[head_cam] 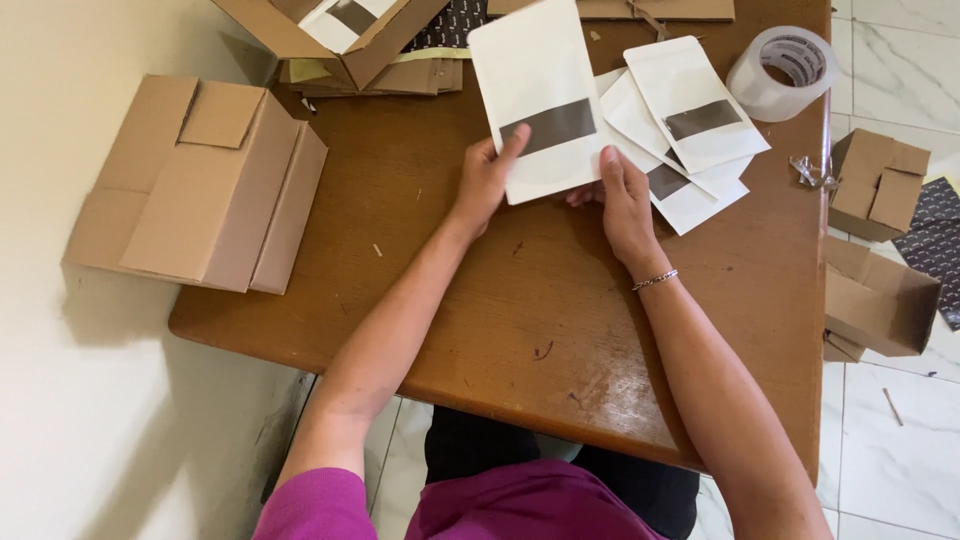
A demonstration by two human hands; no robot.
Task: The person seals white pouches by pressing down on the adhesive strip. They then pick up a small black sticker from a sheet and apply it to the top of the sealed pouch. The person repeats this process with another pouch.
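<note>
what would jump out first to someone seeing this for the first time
Most striking is the white pouch with a dark window strip, held up over the middle of the wooden table by the left hand and right hand. Just right of it lie more white pouches in a loose pile, with a roll of clear tape at the table's far right corner. A closed cardboard box overhangs the left edge.

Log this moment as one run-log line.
left hand: holds white pouch | right hand: holds same pouch | loose pouches beside | table
</note>
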